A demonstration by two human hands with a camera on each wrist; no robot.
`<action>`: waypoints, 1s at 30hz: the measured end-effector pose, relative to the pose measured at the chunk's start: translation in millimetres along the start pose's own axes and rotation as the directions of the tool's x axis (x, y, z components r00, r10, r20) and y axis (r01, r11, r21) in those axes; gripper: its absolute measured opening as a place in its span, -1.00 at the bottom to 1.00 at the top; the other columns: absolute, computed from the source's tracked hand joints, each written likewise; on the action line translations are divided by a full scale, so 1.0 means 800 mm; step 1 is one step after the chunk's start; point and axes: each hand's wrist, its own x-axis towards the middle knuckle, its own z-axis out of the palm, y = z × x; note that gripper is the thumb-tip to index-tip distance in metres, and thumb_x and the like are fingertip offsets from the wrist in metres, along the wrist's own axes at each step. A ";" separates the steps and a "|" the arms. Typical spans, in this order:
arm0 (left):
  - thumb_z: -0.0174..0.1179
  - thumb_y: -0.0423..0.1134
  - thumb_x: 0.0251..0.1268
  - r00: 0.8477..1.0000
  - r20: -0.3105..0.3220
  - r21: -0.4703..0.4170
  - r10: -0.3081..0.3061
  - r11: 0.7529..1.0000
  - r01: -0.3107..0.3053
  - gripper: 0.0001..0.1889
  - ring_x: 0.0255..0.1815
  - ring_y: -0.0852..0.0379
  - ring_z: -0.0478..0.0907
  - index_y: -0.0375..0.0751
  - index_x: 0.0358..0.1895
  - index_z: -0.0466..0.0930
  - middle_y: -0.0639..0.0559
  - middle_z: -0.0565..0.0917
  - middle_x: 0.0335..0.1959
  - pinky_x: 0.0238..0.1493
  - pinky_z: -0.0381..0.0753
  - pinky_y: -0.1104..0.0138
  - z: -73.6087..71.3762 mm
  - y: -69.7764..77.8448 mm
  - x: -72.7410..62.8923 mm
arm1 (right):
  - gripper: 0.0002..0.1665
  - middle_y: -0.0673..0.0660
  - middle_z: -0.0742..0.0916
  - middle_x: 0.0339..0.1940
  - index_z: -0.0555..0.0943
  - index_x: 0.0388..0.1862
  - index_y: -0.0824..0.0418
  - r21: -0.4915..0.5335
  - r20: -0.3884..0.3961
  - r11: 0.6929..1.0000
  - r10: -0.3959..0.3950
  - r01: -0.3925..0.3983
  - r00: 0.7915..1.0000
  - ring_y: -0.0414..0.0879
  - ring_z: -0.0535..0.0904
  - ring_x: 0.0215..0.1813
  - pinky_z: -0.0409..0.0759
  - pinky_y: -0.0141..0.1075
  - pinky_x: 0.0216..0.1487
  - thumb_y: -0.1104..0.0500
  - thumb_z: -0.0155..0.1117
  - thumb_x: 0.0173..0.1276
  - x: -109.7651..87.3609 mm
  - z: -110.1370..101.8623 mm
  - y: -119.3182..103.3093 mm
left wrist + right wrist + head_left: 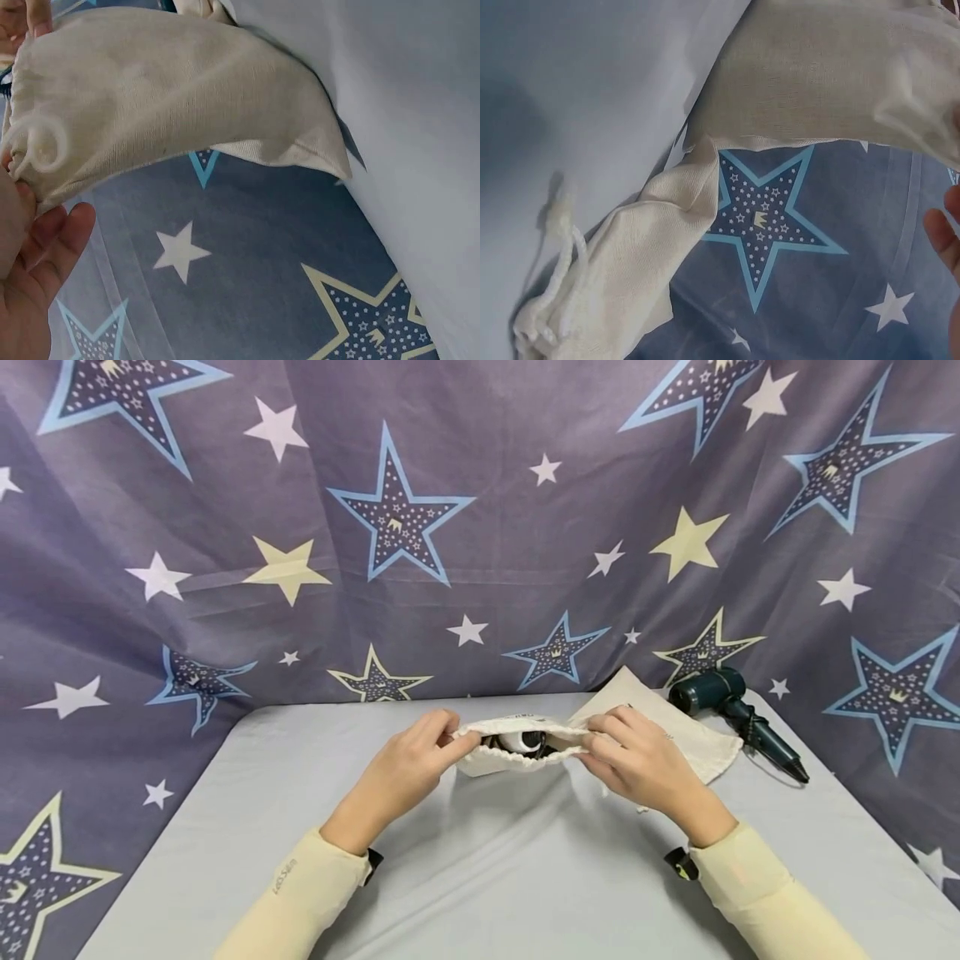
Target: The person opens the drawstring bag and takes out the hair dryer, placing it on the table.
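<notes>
The contents [519,742] of the drawstring bag are mostly hidden: in the head view only a rounded white surface and some black parts show through the mouth, and what object they belong to cannot be made out. The right wrist view cuts the right hand [633,758] off at its edge, leaving a few fingers, and the left wrist view catches only part of the left hand [415,758].

The drawstring bag [180,90] is of cream, coarsely woven cloth, with a gathered hem and a pale drawcord [64,142] looping at one corner. It is held up over the front-to-back middle of the grey-white table [247,810], between the two hands. Each hand pinches one end of the rim, thumb and fingers closed on the cloth, and the mouth is spread into a long narrow slot.

A second cream pouch [701,745] lies on the table by the right hand, partly covered by it. Near its far edge is a dark green hair dryer [708,690], its cord bunched around the handle; whether it touches the pouch is unclear.

Dark print on the held bag's back rim is too foreshortened to read, as is a small mark on the pouch. Lettering on the cream left sleeve [315,877] is too small to read surely.
</notes>
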 end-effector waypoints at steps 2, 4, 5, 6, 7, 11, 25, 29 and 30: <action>0.06 -0.54 0.36 1.000 0.004 -0.001 -0.017 1.000 0.017 -0.66 -0.24 0.03 0.40 -0.09 0.04 0.63 -0.08 0.42 -0.22 -0.42 0.51 0.25 -0.001 -0.002 0.000 | -0.78 0.17 0.72 -0.22 0.64 -0.27 0.26 0.030 -0.011 0.999 0.020 -0.020 1.000 0.08 0.58 -0.30 0.56 -0.13 -0.31 0.14 0.18 0.52 -0.001 -0.001 0.000; 0.05 -0.54 0.33 0.999 0.019 -0.012 -0.033 0.999 0.033 -0.66 -0.22 0.02 0.40 -0.10 0.03 0.62 -0.09 0.43 -0.20 -0.40 0.53 0.25 -0.002 -0.002 0.000 | -0.76 0.16 0.72 -0.21 0.65 -0.26 0.28 0.058 -0.017 0.998 0.040 -0.039 0.999 0.07 0.58 -0.28 0.56 -0.14 -0.28 0.14 0.17 0.54 -0.001 -0.001 -0.002; 0.05 -0.53 0.28 0.999 0.025 -0.019 -0.039 0.999 0.039 -0.65 -0.21 0.02 0.41 -0.11 0.03 0.61 -0.09 0.44 -0.19 -0.39 0.54 0.25 -0.002 -0.002 0.000 | -0.75 0.16 0.72 -0.20 0.65 -0.25 0.28 0.071 -0.015 0.996 0.049 -0.048 0.999 0.05 0.58 -0.27 0.56 -0.15 -0.26 0.13 0.17 0.54 -0.001 0.000 -0.003; 0.05 -0.51 0.23 0.999 0.032 -0.028 -0.044 0.999 0.045 -0.64 -0.20 0.01 0.43 -0.11 0.02 0.61 -0.09 0.45 -0.18 -0.37 0.56 0.25 -0.002 -0.002 0.000 | -0.75 0.15 0.72 -0.20 0.66 -0.25 0.27 0.083 -0.013 0.995 0.057 -0.055 0.998 0.04 0.58 -0.26 0.56 -0.17 -0.24 0.13 0.18 0.55 -0.001 0.001 -0.004; 0.06 -0.48 0.18 0.998 0.037 -0.038 -0.048 0.998 0.049 -0.64 -0.20 0.01 0.43 -0.12 0.02 0.60 -0.09 0.47 -0.17 -0.36 0.57 0.25 -0.002 -0.002 0.000 | -0.75 0.14 0.72 -0.20 0.66 -0.25 0.27 0.092 -0.011 0.994 0.062 -0.061 0.998 0.03 0.58 -0.25 0.56 -0.18 -0.23 0.12 0.18 0.55 -0.001 0.002 -0.005; 0.18 -0.34 0.20 0.998 0.043 -0.056 -0.040 0.998 0.043 -0.71 -0.19 0.01 0.47 -0.12 0.01 0.61 -0.09 0.52 -0.11 -0.32 0.59 0.24 0.000 0.001 0.001 | -0.76 0.12 0.71 -0.22 0.68 -0.24 0.26 0.100 -0.005 0.993 0.062 -0.061 0.998 0.00 0.59 -0.24 0.59 -0.21 -0.20 0.12 0.20 0.53 0.000 0.006 -0.008; 0.15 -0.61 0.23 1.000 -0.007 -0.004 0.014 1.000 -0.014 -0.61 -0.14 -0.04 0.59 -0.11 0.00 0.67 -0.10 0.62 -0.01 -0.22 0.65 0.18 -0.007 -0.012 -0.002 | -0.80 0.10 0.70 -0.19 0.61 -0.29 0.26 0.217 0.009 0.965 0.150 -0.148 0.989 -0.02 0.58 -0.16 0.52 -0.28 -0.07 0.19 0.14 0.53 -0.002 0.003 -0.004; 0.17 -0.74 0.00 1.000 0.006 -0.040 0.013 0.999 -0.012 -0.45 -0.11 -0.05 0.57 -0.11 0.02 0.65 -0.12 0.60 0.02 -0.22 0.64 0.18 -0.008 -0.017 -0.003 | -0.84 0.09 0.69 -0.18 0.58 -0.31 0.24 0.247 0.021 0.957 0.154 -0.155 0.988 -0.03 0.56 -0.15 0.49 -0.30 -0.05 0.20 0.16 0.49 -0.002 0.001 0.001; 0.15 -0.78 -0.08 1.000 0.008 -0.047 0.009 0.999 -0.009 -0.39 -0.11 -0.05 0.57 -0.11 0.03 0.65 -0.12 0.59 0.03 -0.22 0.64 0.17 -0.009 -0.018 -0.003 | -0.83 0.09 0.69 -0.17 0.58 -0.31 0.24 0.244 0.022 0.957 0.156 -0.157 0.988 -0.03 0.56 -0.15 0.49 -0.31 -0.05 0.20 0.16 0.50 -0.002 0.000 0.002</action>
